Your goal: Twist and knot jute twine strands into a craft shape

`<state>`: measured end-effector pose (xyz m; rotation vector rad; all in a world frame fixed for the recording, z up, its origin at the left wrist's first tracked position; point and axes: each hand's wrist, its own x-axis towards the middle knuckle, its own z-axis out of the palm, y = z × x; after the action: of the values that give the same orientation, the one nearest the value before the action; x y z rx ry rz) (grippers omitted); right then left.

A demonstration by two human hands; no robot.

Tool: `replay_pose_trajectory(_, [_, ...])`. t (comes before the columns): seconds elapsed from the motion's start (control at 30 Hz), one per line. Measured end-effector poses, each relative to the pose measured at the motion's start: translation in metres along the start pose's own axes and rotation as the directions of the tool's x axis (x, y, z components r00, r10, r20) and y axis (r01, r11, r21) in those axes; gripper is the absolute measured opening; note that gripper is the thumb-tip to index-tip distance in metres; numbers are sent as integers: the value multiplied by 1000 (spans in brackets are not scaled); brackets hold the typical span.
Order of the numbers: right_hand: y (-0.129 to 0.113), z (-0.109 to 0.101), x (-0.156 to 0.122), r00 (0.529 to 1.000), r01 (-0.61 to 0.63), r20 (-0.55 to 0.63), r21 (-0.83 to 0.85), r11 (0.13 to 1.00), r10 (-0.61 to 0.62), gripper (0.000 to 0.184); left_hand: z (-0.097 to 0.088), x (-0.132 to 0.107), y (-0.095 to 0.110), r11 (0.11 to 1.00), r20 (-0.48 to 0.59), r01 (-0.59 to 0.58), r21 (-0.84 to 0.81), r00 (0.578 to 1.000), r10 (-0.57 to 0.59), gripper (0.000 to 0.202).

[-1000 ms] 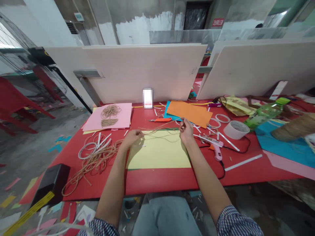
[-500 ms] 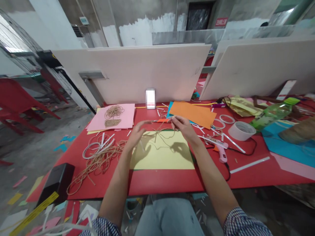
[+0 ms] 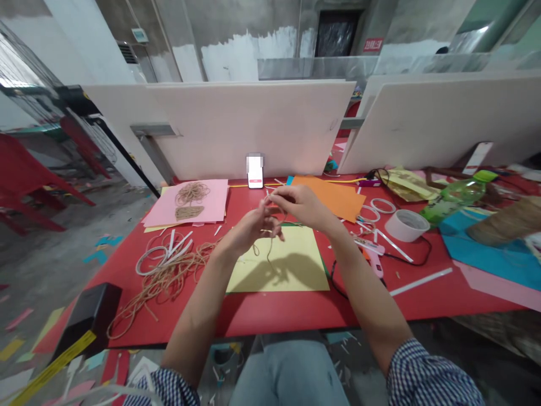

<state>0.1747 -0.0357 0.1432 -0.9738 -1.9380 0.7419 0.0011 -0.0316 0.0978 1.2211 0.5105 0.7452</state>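
Note:
Above a pale yellow sheet [image 3: 249, 279], my two hands meet at the fingertips. My left hand [image 3: 256, 226] is turned partly palm up, with its fingers curled around brown twine [image 3: 269, 256] whose loose ends dangle over the sheet. Pinched fingers of my right hand [image 3: 299, 204] touch the left fingertips and grip the same twine; the exact spot they pinch is hard to see. Left of the sheet lies a tangled heap of twine [image 3: 169, 273]. Farther back, a pink sheet [image 3: 215, 194] carries coiled twine in a tree-like shape [image 3: 191, 194].
A lit phone [image 3: 255, 172] leans on a white board [image 3: 220, 129]. To the right are orange paper [image 3: 338, 197], a pink glue gun [image 3: 375, 262], a tape roll [image 3: 406, 225], a green bottle [image 3: 456, 197] and a twine spool [image 3: 502, 223]. A black box [image 3: 88, 321] stands at the left edge.
My hands have come together from apart; the right moved left and the left moved right. The twine stretched between them now hangs from the joined fingers. The camera view has shifted slightly.

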Motion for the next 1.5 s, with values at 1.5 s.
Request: replay_pose_trajectory(1.5, [122, 35, -40, 971, -234, -212, -788, 569, 106, 39, -75, 19, -89, 889, -195, 52, -456, 968, -157, 35])
